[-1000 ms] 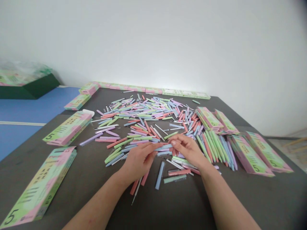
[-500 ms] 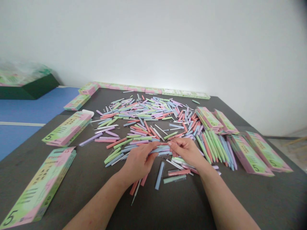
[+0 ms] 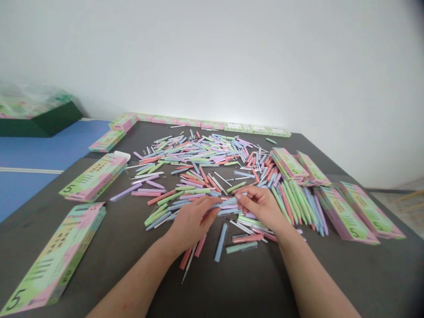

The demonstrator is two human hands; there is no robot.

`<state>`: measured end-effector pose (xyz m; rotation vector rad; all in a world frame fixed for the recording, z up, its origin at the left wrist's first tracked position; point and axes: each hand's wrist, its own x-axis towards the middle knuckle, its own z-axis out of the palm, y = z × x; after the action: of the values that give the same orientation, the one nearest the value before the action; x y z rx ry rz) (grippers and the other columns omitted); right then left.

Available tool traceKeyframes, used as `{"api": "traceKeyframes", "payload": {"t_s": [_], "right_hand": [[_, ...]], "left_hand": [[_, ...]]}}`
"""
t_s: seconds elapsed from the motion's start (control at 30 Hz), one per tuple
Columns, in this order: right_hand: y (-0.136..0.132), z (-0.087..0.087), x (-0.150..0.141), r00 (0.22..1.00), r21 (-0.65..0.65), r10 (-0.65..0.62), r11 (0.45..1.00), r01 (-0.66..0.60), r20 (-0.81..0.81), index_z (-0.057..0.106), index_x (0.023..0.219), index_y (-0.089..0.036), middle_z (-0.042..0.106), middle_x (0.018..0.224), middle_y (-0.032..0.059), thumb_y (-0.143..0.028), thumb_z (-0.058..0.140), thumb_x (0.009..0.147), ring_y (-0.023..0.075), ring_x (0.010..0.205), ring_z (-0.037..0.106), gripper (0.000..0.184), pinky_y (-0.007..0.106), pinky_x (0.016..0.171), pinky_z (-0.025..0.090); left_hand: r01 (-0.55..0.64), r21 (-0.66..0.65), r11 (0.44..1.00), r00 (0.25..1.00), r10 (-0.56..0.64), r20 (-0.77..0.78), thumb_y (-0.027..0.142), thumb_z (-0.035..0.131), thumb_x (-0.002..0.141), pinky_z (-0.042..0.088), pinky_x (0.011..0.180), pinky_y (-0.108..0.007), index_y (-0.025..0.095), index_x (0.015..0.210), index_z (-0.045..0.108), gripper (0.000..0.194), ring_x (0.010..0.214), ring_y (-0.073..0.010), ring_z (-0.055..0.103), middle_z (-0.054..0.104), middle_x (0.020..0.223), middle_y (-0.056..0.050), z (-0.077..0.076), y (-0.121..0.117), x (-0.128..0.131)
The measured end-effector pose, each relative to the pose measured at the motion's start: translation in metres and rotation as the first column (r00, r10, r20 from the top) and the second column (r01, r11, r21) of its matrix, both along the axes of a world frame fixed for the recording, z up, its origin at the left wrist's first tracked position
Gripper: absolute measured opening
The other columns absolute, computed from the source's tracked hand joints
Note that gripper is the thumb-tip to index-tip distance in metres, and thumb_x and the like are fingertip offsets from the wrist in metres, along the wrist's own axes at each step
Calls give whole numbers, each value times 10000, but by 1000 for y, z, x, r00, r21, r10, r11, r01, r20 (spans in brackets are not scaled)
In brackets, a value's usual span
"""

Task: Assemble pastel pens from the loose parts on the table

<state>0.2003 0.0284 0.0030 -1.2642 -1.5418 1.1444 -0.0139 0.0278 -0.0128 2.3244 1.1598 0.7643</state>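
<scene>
My left hand [image 3: 195, 221] is closed in a pinch at the left end of a light-blue pen [image 3: 229, 202]. At the other end, the fingers of my right hand [image 3: 260, 206] are closed on the same pen, which lies nearly level between them. Under and beyond both hands spreads a loose heap of pen parts in green, blue, red and purple, with thin white refills [image 3: 220, 183] among them. A blue pen cap [image 3: 221, 242] and a pale green one [image 3: 241, 247] lie in front of my hands. Red pieces are partly hidden below my left wrist.
A row of pens [image 3: 294, 201] lies right of my right hand, beside several printed pen boxes [image 3: 346, 214]. More boxes stand at left [image 3: 54, 256] and along the table's back edge [image 3: 212, 125]. A dark green crate [image 3: 43, 120] sits on a blue surface at far left.
Between my fingertips a thin reddish piece showed before; now a light-blue pen shows there. My right hand has shifted slightly. The heap and boxes stay put.
</scene>
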Motion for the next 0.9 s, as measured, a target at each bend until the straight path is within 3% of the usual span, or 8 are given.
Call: {"api": "traceKeyframes", "payload": {"t_s": [0.47,0.73,0.9], "right_hand": [[1,1,-6,969,-48,52,997,-65,-241,668,869,-163,683,617,9,-401,715,760,112,471,604,266,212,449,447],[-1,3,-7,966,-19,29,999,-35,-256,671,861,-166,688,626,11,-377,729,754,115,482,608,243,217,453,459],[-1,2,-4,961,65,-17,997,36,-277,667,867,-176,694,628,11,-370,703,787,113,470,599,213,222,450,474]], "left_hand": [[-37,-83,996,999,34,-30,296,450,933,463,751,-308,201,1088,589,229,884,-220,652,702,974,-45,0,-2,2],[-37,-99,994,999,38,12,275,433,930,424,684,-263,194,1023,606,213,769,-180,627,686,854,-32,1,-3,3],[-40,-148,988,997,50,61,277,424,929,418,689,-250,199,1006,603,210,767,-167,610,674,844,-22,2,-3,3]]}}
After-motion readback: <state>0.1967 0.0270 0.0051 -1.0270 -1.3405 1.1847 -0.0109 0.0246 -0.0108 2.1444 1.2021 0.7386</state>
